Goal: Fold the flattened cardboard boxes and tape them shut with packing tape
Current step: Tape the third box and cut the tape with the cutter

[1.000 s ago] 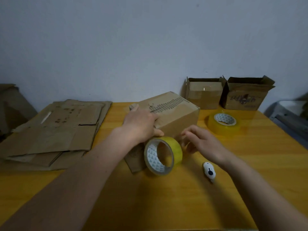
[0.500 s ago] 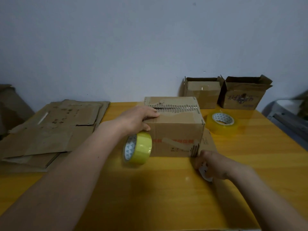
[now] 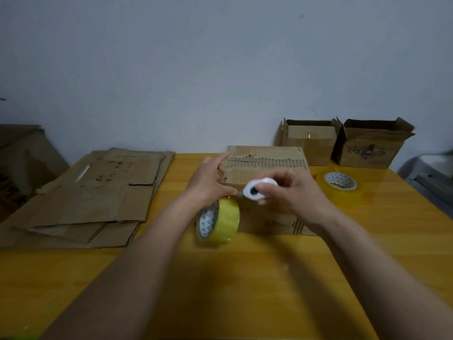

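1. The right hand (image 3: 291, 192) grips a small white cutter (image 3: 257, 190), fingers curled round it, its tip pointing toward the left hand.
2. The left hand (image 3: 208, 182) rests with straight fingers on the near left top edge of the folded cardboard box (image 3: 267, 165), grasping nothing.
3. Just under the left hand a yellow tape roll (image 3: 218, 222) stands on edge on the surface (image 3: 245, 278), touching the box's front face.
4. Beyond the right hand, to its right, a second tape roll (image 3: 340, 180) lies flat.
5. Farther back stand two open boxes (image 3: 343, 146) against the wall.
6. Well left of the left hand lies a stack of flattened cardboard (image 3: 93, 197).
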`<state>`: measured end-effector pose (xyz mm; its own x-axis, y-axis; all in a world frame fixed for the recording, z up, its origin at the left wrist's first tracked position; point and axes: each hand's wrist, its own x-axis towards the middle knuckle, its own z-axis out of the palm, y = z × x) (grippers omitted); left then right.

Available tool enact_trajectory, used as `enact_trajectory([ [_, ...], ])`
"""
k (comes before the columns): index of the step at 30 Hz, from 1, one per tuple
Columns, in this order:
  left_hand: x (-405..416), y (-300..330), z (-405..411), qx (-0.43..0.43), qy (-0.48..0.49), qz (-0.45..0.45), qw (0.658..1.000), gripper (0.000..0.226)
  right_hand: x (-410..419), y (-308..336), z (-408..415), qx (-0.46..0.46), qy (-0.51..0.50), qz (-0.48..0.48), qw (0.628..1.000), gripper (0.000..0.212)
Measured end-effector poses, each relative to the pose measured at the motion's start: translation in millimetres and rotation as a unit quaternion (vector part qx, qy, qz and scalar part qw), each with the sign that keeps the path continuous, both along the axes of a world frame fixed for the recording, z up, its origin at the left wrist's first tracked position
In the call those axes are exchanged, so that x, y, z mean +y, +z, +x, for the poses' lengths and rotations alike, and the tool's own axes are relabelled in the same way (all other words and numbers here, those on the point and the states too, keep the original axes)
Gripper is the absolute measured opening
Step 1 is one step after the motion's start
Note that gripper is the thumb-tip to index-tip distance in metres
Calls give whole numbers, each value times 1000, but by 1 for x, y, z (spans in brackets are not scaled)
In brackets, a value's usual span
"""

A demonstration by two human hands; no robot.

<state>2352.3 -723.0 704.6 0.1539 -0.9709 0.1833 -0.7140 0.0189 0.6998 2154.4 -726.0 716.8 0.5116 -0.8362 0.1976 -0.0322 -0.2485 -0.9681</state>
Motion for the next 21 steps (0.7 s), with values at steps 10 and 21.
enact_trajectory([
  [10,47,-42,-1,292,73,100,948,103,-28,-21,77,-51,-98,-61,992,18],
  [21,50,-55,13,448,-22,167,878,57,-36,-36,79,28,-141,-169,975,17],
])
